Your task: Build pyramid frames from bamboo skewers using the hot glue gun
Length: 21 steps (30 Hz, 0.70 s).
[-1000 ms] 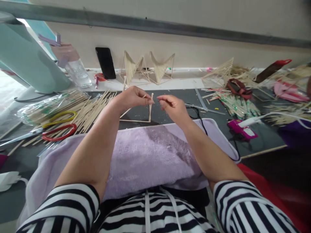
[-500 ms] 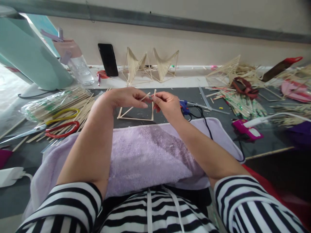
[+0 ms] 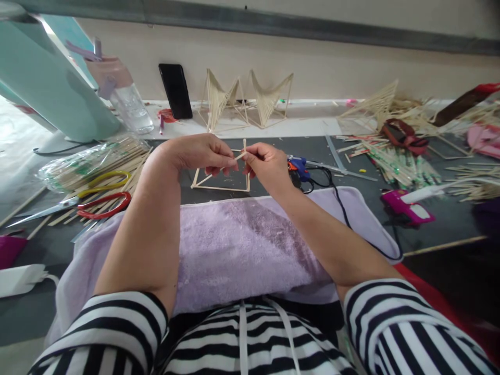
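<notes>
A small frame of thin wooden sticks (image 3: 222,188) rests on the dark tabletop beneath both hands. My left hand (image 3: 214,156) is closed, thumb and fingers pinching a slanted wooden stick (image 3: 239,156). This stick runs from the frame's near left corner up toward an upright stick (image 3: 245,144). At the top of that upright, my right hand (image 3: 267,164) is closed in a pinch where the two sticks meet. Its fingertips partly hide the joint, so I cannot tell whether the ends are fixed together. The fingertips of both hands are close together.
A lilac towel (image 3: 234,250) covers the near edge. Scissors (image 3: 103,192) and loose sticks lie left; a blue glue gun (image 3: 299,169) with a black cord lies right. Behind stand a phone (image 3: 175,91), a water bottle (image 3: 127,99) and finished stick models (image 3: 269,104).
The slanted stick's upper end has come to the upright, at my right fingertips. My left fingers have curled in closer around the stick. The whole view has shifted slightly.
</notes>
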Each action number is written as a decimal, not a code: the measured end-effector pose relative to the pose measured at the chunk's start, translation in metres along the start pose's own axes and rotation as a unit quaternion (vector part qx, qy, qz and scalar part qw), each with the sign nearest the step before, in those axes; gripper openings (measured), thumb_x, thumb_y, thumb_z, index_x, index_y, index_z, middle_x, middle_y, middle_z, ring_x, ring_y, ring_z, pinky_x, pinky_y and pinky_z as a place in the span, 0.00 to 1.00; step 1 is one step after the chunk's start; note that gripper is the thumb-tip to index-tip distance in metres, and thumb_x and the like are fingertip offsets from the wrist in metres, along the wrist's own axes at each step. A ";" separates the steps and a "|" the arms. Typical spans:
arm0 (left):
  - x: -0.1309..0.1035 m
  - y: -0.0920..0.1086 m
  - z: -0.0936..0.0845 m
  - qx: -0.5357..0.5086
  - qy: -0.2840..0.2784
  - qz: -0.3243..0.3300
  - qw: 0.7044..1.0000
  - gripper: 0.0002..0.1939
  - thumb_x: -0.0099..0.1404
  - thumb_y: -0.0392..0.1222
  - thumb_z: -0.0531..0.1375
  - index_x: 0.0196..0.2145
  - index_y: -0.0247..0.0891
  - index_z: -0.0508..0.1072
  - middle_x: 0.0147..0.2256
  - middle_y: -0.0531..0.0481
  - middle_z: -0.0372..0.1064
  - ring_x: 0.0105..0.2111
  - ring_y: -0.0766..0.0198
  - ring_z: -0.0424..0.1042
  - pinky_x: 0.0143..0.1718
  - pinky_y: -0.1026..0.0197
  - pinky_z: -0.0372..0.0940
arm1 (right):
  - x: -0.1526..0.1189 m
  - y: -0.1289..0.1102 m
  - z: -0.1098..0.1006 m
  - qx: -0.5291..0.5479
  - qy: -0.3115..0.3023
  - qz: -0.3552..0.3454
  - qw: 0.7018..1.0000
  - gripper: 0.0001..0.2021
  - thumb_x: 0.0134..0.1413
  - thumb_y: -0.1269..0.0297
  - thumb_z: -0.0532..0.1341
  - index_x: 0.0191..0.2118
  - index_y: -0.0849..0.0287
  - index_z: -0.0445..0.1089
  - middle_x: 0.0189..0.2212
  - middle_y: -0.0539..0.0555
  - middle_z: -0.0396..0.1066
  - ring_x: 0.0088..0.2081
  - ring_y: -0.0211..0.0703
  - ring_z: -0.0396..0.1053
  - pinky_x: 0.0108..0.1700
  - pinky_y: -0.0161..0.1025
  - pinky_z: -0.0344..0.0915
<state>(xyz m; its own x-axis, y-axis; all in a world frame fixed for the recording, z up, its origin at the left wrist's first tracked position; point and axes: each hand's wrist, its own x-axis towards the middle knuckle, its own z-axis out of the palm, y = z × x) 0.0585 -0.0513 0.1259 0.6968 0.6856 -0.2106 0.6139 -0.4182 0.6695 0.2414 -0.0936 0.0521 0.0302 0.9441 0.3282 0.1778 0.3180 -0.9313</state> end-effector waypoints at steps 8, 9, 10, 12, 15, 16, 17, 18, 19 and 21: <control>-0.001 -0.009 -0.003 -0.029 0.044 -0.014 0.999 0.12 0.56 0.49 0.62 0.29 0.39 0.80 0.20 0.51 0.68 0.24 0.66 0.68 0.31 0.62 0.62 | -0.001 -0.004 0.006 0.011 -0.016 -0.001 1.000 0.07 0.52 0.58 0.64 0.30 0.56 0.71 0.25 0.46 0.72 0.23 0.34 0.70 0.20 0.30 0.63; -0.001 -0.008 -0.004 -0.030 0.050 -0.020 0.998 0.12 0.56 0.49 0.62 0.30 0.39 0.81 0.20 0.51 0.68 0.24 0.66 0.69 0.32 0.62 0.62 | -0.001 -0.004 0.007 0.010 -0.018 0.001 1.000 0.07 0.52 0.58 0.64 0.30 0.56 0.72 0.24 0.46 0.72 0.23 0.34 0.70 0.20 0.30 0.63; -0.002 -0.008 -0.004 -0.032 0.057 -0.025 0.998 0.12 0.55 0.49 0.63 0.30 0.39 0.81 0.19 0.50 0.67 0.25 0.65 0.69 0.32 0.61 0.62 | -0.001 -0.004 0.007 0.009 -0.017 0.002 1.000 0.07 0.52 0.58 0.64 0.30 0.56 0.71 0.24 0.46 0.72 0.23 0.34 0.70 0.20 0.30 0.63; -0.002 -0.007 -0.004 -0.034 0.066 -0.032 0.997 0.12 0.55 0.49 0.64 0.30 0.38 0.81 0.19 0.51 0.67 0.25 0.65 0.69 0.32 0.62 0.61 | 0.000 -0.003 0.008 0.006 -0.012 0.006 1.000 0.06 0.52 0.59 0.64 0.30 0.55 0.71 0.23 0.46 0.71 0.22 0.34 0.69 0.20 0.30 0.63; -0.003 -0.006 -0.004 -0.034 0.070 -0.030 0.997 0.12 0.55 0.49 0.64 0.29 0.39 0.81 0.18 0.51 0.66 0.24 0.66 0.68 0.32 0.62 0.61 | 0.000 -0.001 0.008 0.003 -0.011 0.002 1.000 0.06 0.52 0.59 0.64 0.30 0.55 0.72 0.23 0.46 0.71 0.23 0.35 0.70 0.20 0.30 0.63; -0.003 -0.007 -0.004 -0.033 0.068 -0.028 0.997 0.12 0.55 0.49 0.63 0.29 0.39 0.81 0.18 0.51 0.67 0.24 0.66 0.68 0.31 0.63 0.61 | 0.000 -0.001 0.007 0.003 -0.011 0.001 1.000 0.06 0.52 0.59 0.64 0.30 0.55 0.72 0.23 0.46 0.71 0.23 0.35 0.70 0.21 0.30 0.63; -0.003 -0.007 -0.005 -0.032 0.067 -0.026 0.997 0.12 0.55 0.49 0.63 0.29 0.39 0.81 0.18 0.51 0.67 0.23 0.67 0.68 0.31 0.63 0.61 | 0.001 0.000 0.007 0.002 -0.010 -0.001 1.000 0.06 0.52 0.59 0.64 0.30 0.55 0.72 0.23 0.46 0.71 0.23 0.35 0.70 0.21 0.30 0.63; -0.004 -0.007 -0.005 -0.031 0.067 -0.025 0.997 0.12 0.55 0.49 0.63 0.30 0.39 0.81 0.18 0.51 0.67 0.23 0.67 0.68 0.30 0.63 0.61 | 0.001 0.000 0.007 0.002 -0.009 -0.001 1.000 0.07 0.52 0.58 0.64 0.31 0.55 0.72 0.23 0.46 0.71 0.23 0.35 0.71 0.21 0.30 0.63; -0.004 -0.008 -0.005 -0.031 0.067 -0.025 0.997 0.12 0.55 0.49 0.63 0.30 0.39 0.81 0.18 0.51 0.68 0.23 0.67 0.68 0.30 0.63 0.60 | 0.001 0.000 0.007 0.002 -0.008 -0.001 1.000 0.07 0.52 0.58 0.64 0.30 0.55 0.72 0.22 0.46 0.71 0.23 0.35 0.70 0.21 0.30 0.63; -0.004 -0.009 -0.005 -0.031 0.072 -0.026 0.997 0.12 0.55 0.49 0.63 0.30 0.39 0.81 0.19 0.51 0.68 0.23 0.66 0.68 0.30 0.63 0.60 | 0.001 0.000 0.007 0.001 -0.007 0.003 1.000 0.08 0.52 0.57 0.64 0.30 0.55 0.71 0.22 0.46 0.70 0.23 0.35 0.70 0.20 0.30 0.63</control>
<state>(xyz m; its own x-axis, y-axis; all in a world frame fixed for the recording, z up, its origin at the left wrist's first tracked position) 0.0487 -0.0477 0.1244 0.6011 0.7858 -0.1455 0.6210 -0.3446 0.7040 0.2340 -0.0922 0.0515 0.0175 0.9474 0.3196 0.1760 0.3117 -0.9337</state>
